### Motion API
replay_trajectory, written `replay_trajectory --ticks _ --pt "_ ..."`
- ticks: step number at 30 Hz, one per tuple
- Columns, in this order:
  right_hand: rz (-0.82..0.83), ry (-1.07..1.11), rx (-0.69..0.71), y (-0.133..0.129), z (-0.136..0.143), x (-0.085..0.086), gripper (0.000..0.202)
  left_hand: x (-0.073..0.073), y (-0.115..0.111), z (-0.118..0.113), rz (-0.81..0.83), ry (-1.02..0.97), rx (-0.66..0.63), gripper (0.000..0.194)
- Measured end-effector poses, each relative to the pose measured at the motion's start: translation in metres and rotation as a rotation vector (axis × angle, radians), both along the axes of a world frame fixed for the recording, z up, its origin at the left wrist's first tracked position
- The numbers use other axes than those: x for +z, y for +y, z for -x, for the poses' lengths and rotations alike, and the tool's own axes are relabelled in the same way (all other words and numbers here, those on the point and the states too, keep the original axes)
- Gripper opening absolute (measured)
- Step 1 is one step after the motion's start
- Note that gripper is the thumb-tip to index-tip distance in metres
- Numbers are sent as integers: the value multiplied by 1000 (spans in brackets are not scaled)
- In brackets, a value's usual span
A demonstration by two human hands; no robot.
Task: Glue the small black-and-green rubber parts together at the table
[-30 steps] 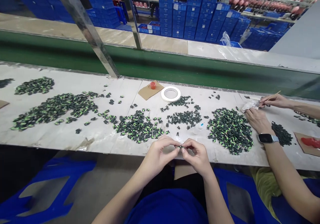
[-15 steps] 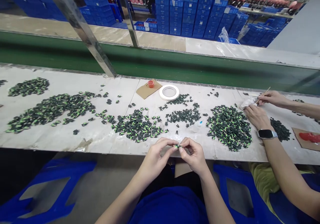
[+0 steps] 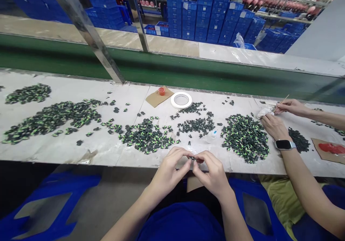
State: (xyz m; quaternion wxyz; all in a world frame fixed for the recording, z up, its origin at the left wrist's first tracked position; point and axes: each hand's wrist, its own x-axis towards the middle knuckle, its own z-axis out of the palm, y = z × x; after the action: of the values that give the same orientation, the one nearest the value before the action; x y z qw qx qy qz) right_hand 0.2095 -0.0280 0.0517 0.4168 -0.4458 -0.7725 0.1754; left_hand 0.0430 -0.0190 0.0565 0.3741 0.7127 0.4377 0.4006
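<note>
Head view: bare left hand (image 3: 171, 166) and bare right hand (image 3: 212, 167), thumbs and fingers pinched on one small dark piece (image 3: 192, 158), mostly hidden, at near edge of long white table (image 3: 110, 155). Left heap of black-and-green pieces (image 3: 147, 137); right heap of similar pieces (image 3: 245, 138). Between, slender black pieces (image 3: 198, 126); farther, white ring-shaped tape roll (image 3: 181, 107).
</note>
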Motion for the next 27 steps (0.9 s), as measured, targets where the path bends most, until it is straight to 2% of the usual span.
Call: replay_trajectory --ticks 5,11,19,23,25,27 --pt "-118 -141 12 -1 1 3 10 -1 -3 -1 -59 -12 15 8" --pt "-124 -147 21 2 0 0 11 -5 -2 -2 -102 -9 41 8" --pt "65 -121 -30 -2 -6 -17 13 -28 -3 -12 -86 26 -2 11" --pt "203 -87 -44 -8 -21 -26 11 -39 -2 -15 -48 68 -56 15" --pt "210 -72 -104 -8 -37 -28 9 -42 4 -11 -72 114 -33 17" --pt "161 -75 -257 -6 -56 -27 10 -43 15 -3 -138 198 71 20"
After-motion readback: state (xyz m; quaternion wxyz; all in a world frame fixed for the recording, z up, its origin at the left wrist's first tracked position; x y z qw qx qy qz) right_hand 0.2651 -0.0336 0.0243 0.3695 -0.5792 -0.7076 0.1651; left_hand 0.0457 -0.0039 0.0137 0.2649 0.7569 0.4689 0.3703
